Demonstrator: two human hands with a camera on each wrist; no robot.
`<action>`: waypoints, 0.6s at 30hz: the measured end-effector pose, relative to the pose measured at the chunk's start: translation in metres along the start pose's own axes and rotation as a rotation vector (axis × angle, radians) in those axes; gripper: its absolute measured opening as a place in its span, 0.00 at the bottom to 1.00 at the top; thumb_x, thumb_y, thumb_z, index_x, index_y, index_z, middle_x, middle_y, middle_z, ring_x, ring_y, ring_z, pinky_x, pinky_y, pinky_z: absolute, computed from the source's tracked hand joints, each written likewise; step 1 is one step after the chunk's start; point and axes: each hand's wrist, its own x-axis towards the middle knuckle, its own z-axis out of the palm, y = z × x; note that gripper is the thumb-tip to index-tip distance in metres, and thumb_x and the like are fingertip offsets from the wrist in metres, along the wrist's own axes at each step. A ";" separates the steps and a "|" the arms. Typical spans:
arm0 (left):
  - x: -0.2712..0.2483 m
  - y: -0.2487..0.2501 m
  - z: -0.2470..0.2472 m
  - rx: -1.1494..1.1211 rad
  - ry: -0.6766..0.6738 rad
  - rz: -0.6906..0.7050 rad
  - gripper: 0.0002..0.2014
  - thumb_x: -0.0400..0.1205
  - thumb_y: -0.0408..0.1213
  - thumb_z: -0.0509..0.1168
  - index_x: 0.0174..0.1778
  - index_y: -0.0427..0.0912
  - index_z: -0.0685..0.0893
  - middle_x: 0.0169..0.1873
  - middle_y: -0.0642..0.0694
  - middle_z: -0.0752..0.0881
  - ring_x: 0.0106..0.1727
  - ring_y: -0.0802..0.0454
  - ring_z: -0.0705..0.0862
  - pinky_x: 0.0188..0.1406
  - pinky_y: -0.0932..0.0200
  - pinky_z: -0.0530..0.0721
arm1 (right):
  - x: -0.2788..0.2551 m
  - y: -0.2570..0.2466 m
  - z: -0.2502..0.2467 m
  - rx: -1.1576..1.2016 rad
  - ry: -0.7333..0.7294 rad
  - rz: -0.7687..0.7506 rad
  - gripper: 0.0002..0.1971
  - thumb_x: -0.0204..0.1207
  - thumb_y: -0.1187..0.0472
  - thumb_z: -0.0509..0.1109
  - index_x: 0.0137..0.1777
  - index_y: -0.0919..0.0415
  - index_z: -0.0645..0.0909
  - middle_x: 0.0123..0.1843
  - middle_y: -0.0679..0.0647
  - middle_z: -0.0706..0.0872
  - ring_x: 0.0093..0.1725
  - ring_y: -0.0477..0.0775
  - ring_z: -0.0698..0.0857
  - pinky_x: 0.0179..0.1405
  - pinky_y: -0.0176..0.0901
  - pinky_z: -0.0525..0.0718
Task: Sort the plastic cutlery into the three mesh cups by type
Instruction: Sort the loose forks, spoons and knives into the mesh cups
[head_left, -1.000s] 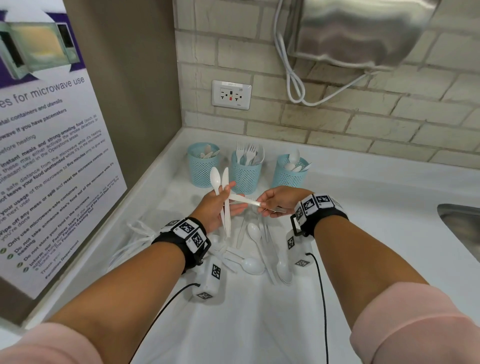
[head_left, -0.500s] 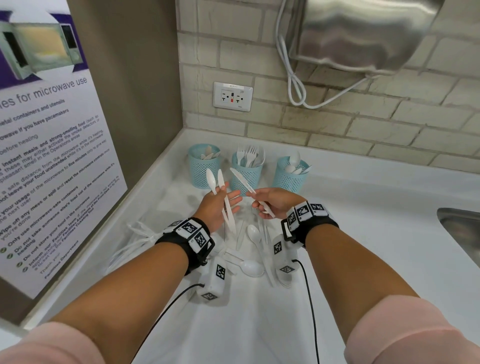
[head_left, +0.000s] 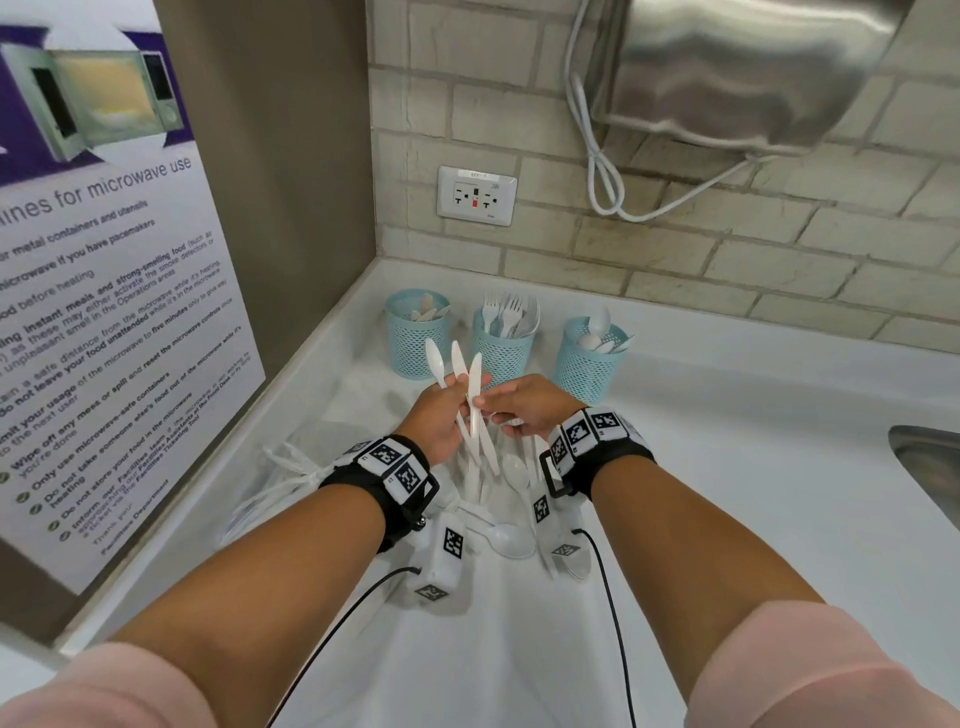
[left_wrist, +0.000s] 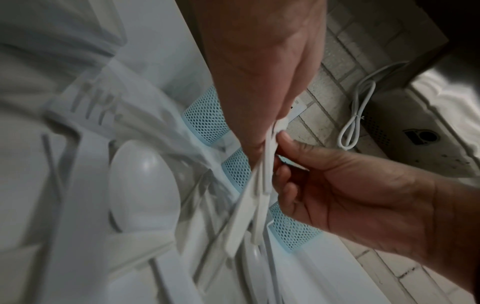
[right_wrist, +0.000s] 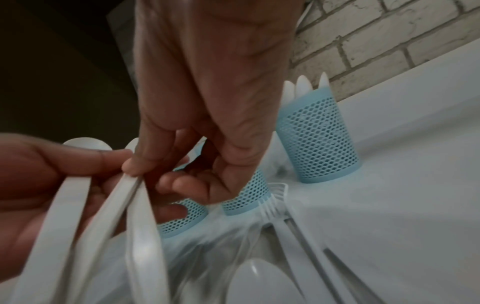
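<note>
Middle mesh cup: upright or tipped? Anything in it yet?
Upright and partly filled. The middle mesh cup stands on its base on the counter, between the other two, with white forks sticking out tines-up.

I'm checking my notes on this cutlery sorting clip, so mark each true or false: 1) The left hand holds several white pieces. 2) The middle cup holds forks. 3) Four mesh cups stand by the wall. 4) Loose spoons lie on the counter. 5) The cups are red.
1) True: the left hand grips white cutlery.
2) True: the middle cup holds forks.
3) False: three cups.
4) True: a spoon lies below the hands.
5) False: light blue.
</note>
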 end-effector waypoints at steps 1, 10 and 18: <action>0.000 0.001 0.000 -0.006 -0.002 -0.002 0.16 0.89 0.37 0.52 0.65 0.35 0.79 0.62 0.34 0.81 0.52 0.45 0.82 0.62 0.46 0.79 | 0.001 -0.002 0.002 -0.004 -0.001 -0.027 0.12 0.73 0.60 0.75 0.53 0.65 0.86 0.36 0.52 0.83 0.35 0.44 0.79 0.35 0.34 0.79; 0.005 0.009 -0.014 -0.066 0.011 -0.006 0.18 0.89 0.44 0.50 0.66 0.38 0.76 0.57 0.38 0.83 0.52 0.44 0.84 0.54 0.45 0.83 | 0.011 -0.041 0.000 -0.284 0.024 -0.221 0.11 0.79 0.61 0.68 0.35 0.57 0.76 0.31 0.52 0.77 0.30 0.46 0.75 0.27 0.34 0.72; 0.014 0.016 -0.029 -0.127 0.198 -0.008 0.11 0.88 0.43 0.54 0.54 0.41 0.78 0.30 0.49 0.74 0.24 0.60 0.71 0.16 0.71 0.67 | 0.040 -0.110 -0.018 0.151 0.584 -0.559 0.04 0.80 0.67 0.63 0.51 0.68 0.73 0.44 0.63 0.82 0.31 0.50 0.84 0.43 0.50 0.88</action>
